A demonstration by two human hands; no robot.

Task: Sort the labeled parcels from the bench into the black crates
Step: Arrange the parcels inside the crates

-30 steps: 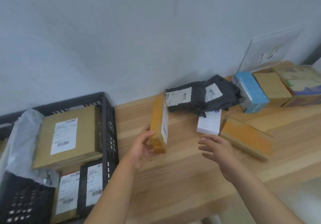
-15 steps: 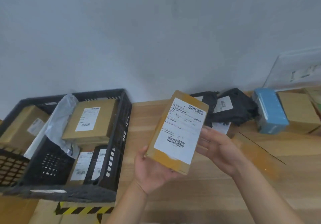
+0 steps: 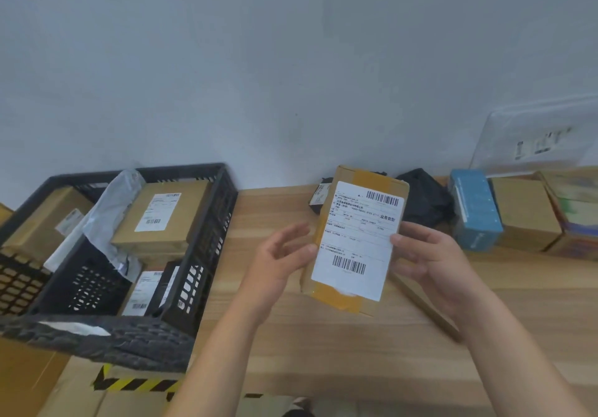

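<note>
Pinching the parcel at its right edge, the right hand is pressing its thumb on the label, with the fingers going behind. The left hand is resting loose, half-spread fingers against the left edge, steadying rather than clasping. The parcel is hanging tilted above the bench, label up, right of the crate. The person is probably reading the label to choose a destination. The next move is calling for a firmer two-handed hold, a carry leftward over the crate wall, and a landing among the boxes inside.
</note>
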